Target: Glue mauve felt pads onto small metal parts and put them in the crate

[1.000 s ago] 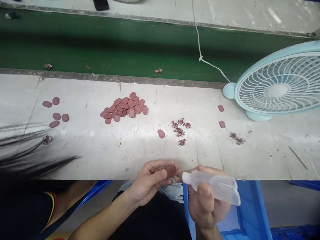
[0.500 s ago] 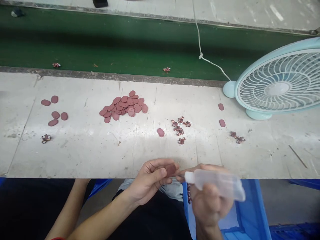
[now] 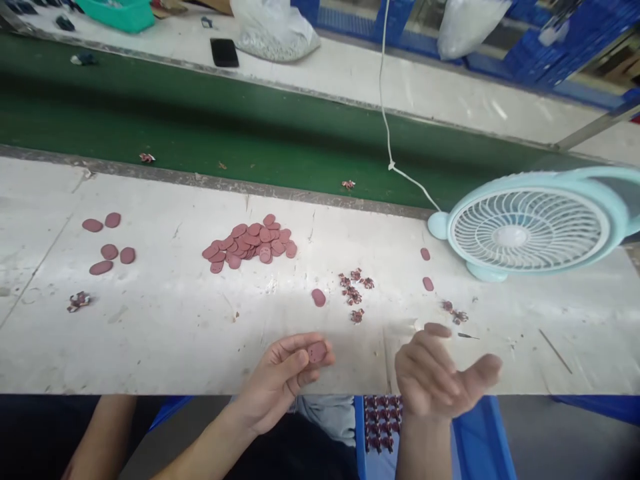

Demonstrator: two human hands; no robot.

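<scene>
My left hand (image 3: pixel 285 377) pinches a reddish-brown oval disc (image 3: pixel 317 351) between thumb and fingertips, just over the near edge of the white bench (image 3: pixel 165 333). My right hand (image 3: pixel 440 380) hovers beside it, palm turned up, fingers loosely spread, and I see nothing in it. The clear squeeze bottle is not visible. A single disc (image 3: pixel 319 297) and a cluster of small dark-red parts (image 3: pixel 354 290) lie just beyond my hands. A pile of the same discs (image 3: pixel 249 241) sits farther back.
A light-blue fan (image 3: pixel 525 230) stands at the right with its cable (image 3: pixel 387 133) crossing the green conveyor belt (image 3: pixel 200 127). Several discs (image 3: pixel 107 243) lie at the left. A blue bin (image 3: pixel 483 440) with small parts is below the bench edge. Another person's arm (image 3: pixel 97 437) shows at lower left.
The squeeze bottle has left my right hand, which has turned palm up and spread. The view has tilted up. My left hand still holds the disc.
</scene>
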